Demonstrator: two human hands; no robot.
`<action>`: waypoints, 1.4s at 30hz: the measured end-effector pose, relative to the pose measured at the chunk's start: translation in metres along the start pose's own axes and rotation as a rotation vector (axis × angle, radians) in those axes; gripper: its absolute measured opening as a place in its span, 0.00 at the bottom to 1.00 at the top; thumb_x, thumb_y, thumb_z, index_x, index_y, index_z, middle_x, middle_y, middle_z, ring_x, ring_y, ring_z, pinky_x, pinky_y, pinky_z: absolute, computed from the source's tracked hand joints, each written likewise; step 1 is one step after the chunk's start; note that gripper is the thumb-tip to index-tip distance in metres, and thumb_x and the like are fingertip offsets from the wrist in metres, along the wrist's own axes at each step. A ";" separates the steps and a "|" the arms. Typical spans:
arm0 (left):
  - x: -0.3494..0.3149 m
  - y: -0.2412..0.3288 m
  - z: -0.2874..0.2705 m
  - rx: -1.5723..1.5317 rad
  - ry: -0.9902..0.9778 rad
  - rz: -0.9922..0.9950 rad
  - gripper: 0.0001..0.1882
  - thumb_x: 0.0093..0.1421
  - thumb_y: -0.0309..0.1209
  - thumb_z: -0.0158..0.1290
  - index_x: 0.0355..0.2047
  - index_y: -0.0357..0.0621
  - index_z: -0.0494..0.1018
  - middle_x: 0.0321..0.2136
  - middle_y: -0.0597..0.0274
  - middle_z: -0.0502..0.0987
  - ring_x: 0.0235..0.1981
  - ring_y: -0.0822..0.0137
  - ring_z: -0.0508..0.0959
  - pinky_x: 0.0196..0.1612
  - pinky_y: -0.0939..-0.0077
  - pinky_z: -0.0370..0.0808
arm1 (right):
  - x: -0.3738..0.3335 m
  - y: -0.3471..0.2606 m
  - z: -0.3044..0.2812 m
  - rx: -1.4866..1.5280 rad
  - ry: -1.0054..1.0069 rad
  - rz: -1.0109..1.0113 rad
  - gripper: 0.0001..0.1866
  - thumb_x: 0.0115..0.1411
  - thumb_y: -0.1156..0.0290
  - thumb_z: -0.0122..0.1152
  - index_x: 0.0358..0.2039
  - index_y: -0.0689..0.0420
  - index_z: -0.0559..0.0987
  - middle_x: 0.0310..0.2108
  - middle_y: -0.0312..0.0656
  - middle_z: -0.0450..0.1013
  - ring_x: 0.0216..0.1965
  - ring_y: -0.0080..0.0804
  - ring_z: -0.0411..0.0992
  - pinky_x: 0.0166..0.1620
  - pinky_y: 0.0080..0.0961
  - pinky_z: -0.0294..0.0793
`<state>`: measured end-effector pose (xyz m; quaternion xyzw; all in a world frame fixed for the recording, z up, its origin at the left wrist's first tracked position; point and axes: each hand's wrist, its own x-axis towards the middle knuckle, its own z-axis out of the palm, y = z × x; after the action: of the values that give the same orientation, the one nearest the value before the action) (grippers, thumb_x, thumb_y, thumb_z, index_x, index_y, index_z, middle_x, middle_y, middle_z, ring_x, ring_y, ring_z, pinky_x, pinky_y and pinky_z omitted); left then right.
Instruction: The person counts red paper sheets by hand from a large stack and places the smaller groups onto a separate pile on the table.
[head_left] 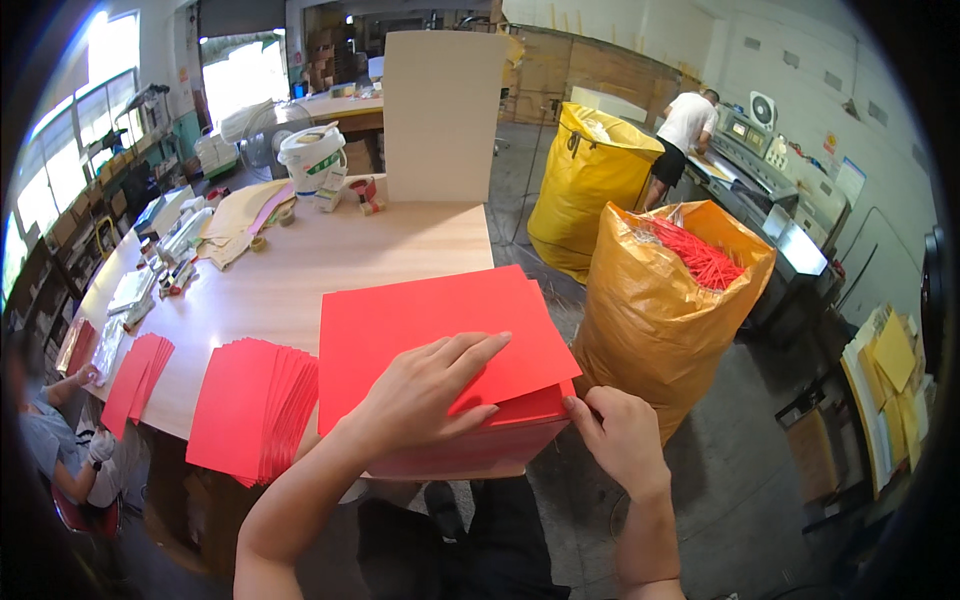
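Observation:
A tall stack of red paper sheets (505, 437) stands at the table's front edge. Its top sheet (430, 310) lies skewed, and its right corner sticks out past the stack. My left hand (432, 385) rests on this sheet, palm down with fingers stretched out. At the stack's right corner is my right hand (622, 432), fingers curled in and thumb against the paper edges. It appears to pinch the sheets' edge there. Left of the stack lies a fanned pile of red sheets (245, 405), and beyond it a smaller fanned red pile (138, 382).
An orange sack of red strips (660, 310) stands close to my right, with a yellow sack (585, 200) behind. A white bucket (312, 160) and an upright board (440, 115) occupy the table's far side. One person (70, 440) sits left; another (688, 125) works at a far machine.

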<state>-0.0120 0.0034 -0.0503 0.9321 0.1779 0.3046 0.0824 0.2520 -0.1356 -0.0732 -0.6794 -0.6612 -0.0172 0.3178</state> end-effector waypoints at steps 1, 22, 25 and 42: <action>-0.001 0.004 -0.002 -0.034 -0.044 -0.067 0.38 0.66 0.40 0.66 0.73 0.42 0.68 0.59 0.47 0.80 0.57 0.47 0.83 0.59 0.52 0.81 | 0.005 0.000 -0.003 -0.049 -0.104 -0.026 0.20 0.70 0.58 0.69 0.27 0.59 0.77 0.24 0.48 0.73 0.26 0.54 0.74 0.31 0.46 0.73; -0.005 -0.003 -0.006 -0.216 0.052 -0.048 0.26 0.56 0.44 0.76 0.53 0.58 0.83 0.68 0.51 0.75 0.56 0.45 0.84 0.56 0.52 0.82 | 0.049 -0.043 0.024 1.337 0.141 0.373 0.22 0.75 0.65 0.60 0.21 0.51 0.68 0.17 0.32 0.67 0.17 0.20 0.67 0.22 0.20 0.62; -0.004 -0.005 -0.005 -0.227 0.045 -0.047 0.27 0.52 0.44 0.78 0.53 0.58 0.84 0.67 0.51 0.75 0.56 0.46 0.84 0.57 0.52 0.83 | 0.047 -0.044 0.023 1.351 0.143 0.385 0.23 0.75 0.65 0.60 0.21 0.51 0.68 0.17 0.32 0.68 0.17 0.20 0.67 0.22 0.19 0.62; -0.003 -0.003 -0.002 -0.251 0.045 -0.089 0.18 0.65 0.27 0.60 0.55 0.52 0.84 0.68 0.47 0.75 0.57 0.43 0.84 0.56 0.53 0.84 | 0.049 -0.044 0.026 1.038 0.167 0.256 0.23 0.76 0.62 0.63 0.22 0.54 0.71 0.17 0.30 0.67 0.18 0.19 0.66 0.23 0.21 0.64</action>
<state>-0.0158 0.0054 -0.0512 0.8985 0.1816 0.3412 0.2079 0.2082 -0.0840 -0.0542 -0.5044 -0.4675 0.2967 0.6626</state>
